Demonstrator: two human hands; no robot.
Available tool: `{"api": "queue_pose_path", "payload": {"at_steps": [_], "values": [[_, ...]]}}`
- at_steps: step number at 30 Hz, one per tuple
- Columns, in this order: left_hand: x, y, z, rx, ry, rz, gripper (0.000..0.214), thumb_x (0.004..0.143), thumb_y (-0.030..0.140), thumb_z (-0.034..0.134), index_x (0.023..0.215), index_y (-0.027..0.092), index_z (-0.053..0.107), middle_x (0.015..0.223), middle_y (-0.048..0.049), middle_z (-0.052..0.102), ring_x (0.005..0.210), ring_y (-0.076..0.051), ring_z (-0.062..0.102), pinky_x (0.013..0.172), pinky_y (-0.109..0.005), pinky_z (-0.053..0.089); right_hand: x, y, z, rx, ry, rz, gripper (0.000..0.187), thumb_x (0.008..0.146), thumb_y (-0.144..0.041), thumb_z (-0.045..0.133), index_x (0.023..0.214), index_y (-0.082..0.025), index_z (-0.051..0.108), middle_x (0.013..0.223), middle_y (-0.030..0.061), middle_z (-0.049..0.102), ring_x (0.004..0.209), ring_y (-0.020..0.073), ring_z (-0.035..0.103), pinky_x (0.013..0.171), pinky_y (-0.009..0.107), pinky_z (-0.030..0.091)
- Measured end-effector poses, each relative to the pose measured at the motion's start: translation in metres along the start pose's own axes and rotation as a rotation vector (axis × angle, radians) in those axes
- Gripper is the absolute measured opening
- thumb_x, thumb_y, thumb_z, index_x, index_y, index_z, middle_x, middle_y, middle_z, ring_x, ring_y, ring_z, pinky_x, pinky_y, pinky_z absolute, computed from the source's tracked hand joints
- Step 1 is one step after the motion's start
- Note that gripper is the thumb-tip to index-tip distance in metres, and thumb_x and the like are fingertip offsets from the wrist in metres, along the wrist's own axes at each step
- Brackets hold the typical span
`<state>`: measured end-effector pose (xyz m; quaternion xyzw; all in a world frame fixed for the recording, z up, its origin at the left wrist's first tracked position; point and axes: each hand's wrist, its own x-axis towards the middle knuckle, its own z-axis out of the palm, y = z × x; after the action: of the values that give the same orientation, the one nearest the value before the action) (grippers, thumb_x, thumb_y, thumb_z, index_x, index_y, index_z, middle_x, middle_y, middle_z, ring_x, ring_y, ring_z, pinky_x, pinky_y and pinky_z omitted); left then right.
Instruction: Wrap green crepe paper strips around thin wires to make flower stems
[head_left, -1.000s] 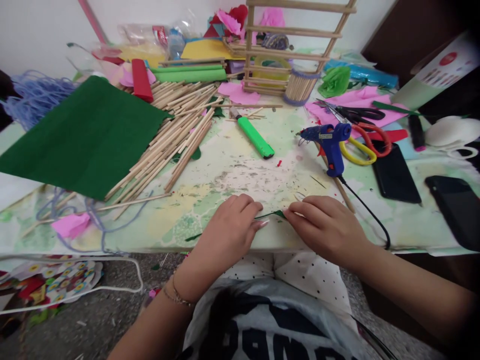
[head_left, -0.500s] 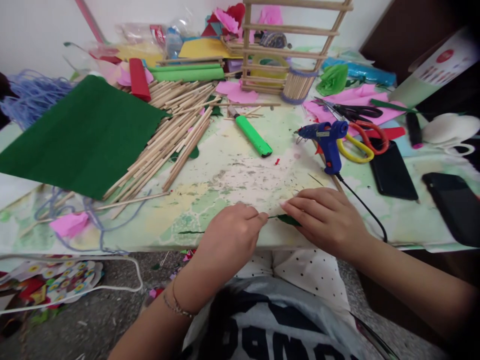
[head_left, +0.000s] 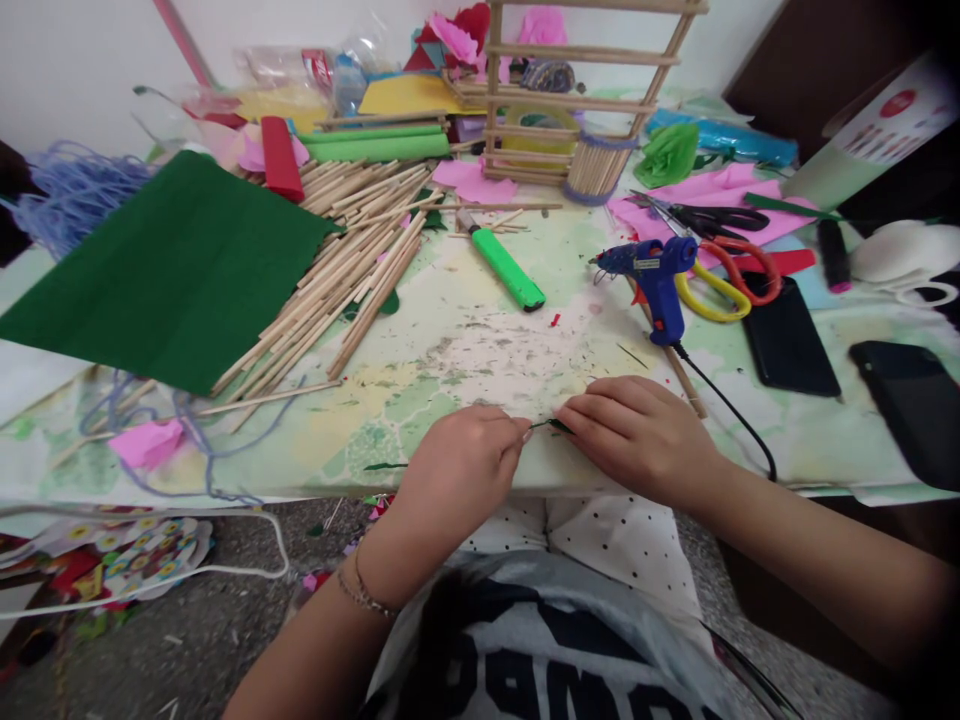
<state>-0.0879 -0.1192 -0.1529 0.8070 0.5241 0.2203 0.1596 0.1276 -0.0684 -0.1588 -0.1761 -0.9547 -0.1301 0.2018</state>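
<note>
My left hand and my right hand rest at the near edge of the table, fingertips almost meeting. Both pinch a thin dark green strip that spans the small gap between them; most of it is hidden under the fingers. A short green scrap lies on the table just left of my left hand. A blue glue gun stands beyond my right hand, its black cord running past my right wrist.
A green felt sheet and a pile of wooden sticks fill the left. A green utility knife lies centre back. Scissors, two black phones and pink paper sit right. A stick frame stands behind.
My hands have drawn closer together along the green strip, and my left hand's fingers have curled from flat into a pinch. The view shifted slightly.
</note>
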Motion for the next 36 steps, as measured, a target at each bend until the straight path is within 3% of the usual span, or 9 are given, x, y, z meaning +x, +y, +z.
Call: {"api": "queue_pose_path", "payload": {"at_steps": [6, 11, 16, 20, 25, 31, 36], "values": [[-0.002, 0.0, 0.007, -0.006, 0.064, 0.008, 0.028, 0.092, 0.017, 0.05, 0.079, 0.014, 0.074, 0.073, -0.0054, 0.073, 0.073, -0.019, 0.069, 0.07, -0.032, 0.056, 0.005, -0.001, 0.002, 0.052, 0.048, 0.059, 0.013, 0.087, -0.013, 0.059, 0.097, -0.014, 0.067, 0.087, 0.0062, 0.074, 0.085, 0.0197, 0.062, 0.074, 0.035, 0.052], [-0.003, -0.001, 0.012, 0.053, 0.121, 0.055, 0.03, 0.092, 0.017, 0.048, 0.075, 0.014, 0.072, 0.069, -0.0054, 0.071, 0.069, -0.017, 0.067, 0.066, -0.03, 0.055, 0.009, -0.002, 0.004, 0.249, 0.073, 0.183, 0.015, 0.087, -0.012, 0.055, 0.091, -0.017, 0.069, 0.083, 0.0065, 0.073, 0.078, 0.0187, 0.061, 0.075, 0.036, 0.054], [-0.005, 0.0, 0.012, 0.183, 0.168, 0.15, 0.023, 0.091, 0.013, 0.048, 0.086, 0.013, 0.071, 0.068, -0.0049, 0.068, 0.067, -0.018, 0.063, 0.062, -0.031, 0.053, 0.012, -0.003, 0.004, 0.386, 0.038, 0.302, 0.016, 0.088, -0.014, 0.053, 0.09, -0.017, 0.069, 0.08, 0.0076, 0.07, 0.08, 0.0204, 0.06, 0.076, 0.038, 0.054], [-0.006, 0.002, 0.011, 0.308, 0.174, 0.244, 0.02, 0.089, 0.009, 0.049, 0.091, 0.007, 0.069, 0.066, -0.0045, 0.064, 0.063, -0.02, 0.059, 0.059, -0.033, 0.05, 0.013, -0.001, 0.004, 0.283, -0.017, 0.194, 0.015, 0.09, -0.018, 0.055, 0.094, -0.013, 0.068, 0.084, 0.0099, 0.071, 0.08, 0.0209, 0.059, 0.074, 0.037, 0.053], [-0.007, 0.005, 0.01, 0.355, 0.158, 0.254, 0.019, 0.09, 0.01, 0.048, 0.087, 0.01, 0.067, 0.064, -0.0034, 0.062, 0.063, -0.019, 0.058, 0.059, -0.033, 0.048, 0.014, 0.002, 0.0, 0.149, -0.078, 0.059, 0.016, 0.091, -0.017, 0.053, 0.091, -0.012, 0.069, 0.079, 0.0083, 0.07, 0.079, 0.0207, 0.059, 0.069, 0.035, 0.051], [-0.008, 0.005, 0.013, 0.377, 0.161, 0.265, 0.016, 0.089, 0.01, 0.051, 0.086, 0.01, 0.066, 0.064, -0.0026, 0.061, 0.063, -0.018, 0.057, 0.058, -0.033, 0.047, 0.02, 0.004, -0.003, 0.258, -0.093, 0.057, 0.02, 0.089, -0.011, 0.05, 0.082, -0.012, 0.069, 0.074, 0.0082, 0.069, 0.075, 0.02, 0.059, 0.066, 0.035, 0.051], [-0.009, 0.007, 0.014, 0.391, 0.181, 0.278, 0.015, 0.089, 0.01, 0.052, 0.084, 0.011, 0.067, 0.063, -0.002, 0.06, 0.062, -0.018, 0.056, 0.056, -0.033, 0.046, 0.016, 0.002, 0.002, 0.331, -0.012, 0.101, 0.017, 0.087, -0.009, 0.052, 0.083, -0.014, 0.067, 0.076, 0.007, 0.071, 0.074, 0.0191, 0.059, 0.065, 0.034, 0.053]]}}
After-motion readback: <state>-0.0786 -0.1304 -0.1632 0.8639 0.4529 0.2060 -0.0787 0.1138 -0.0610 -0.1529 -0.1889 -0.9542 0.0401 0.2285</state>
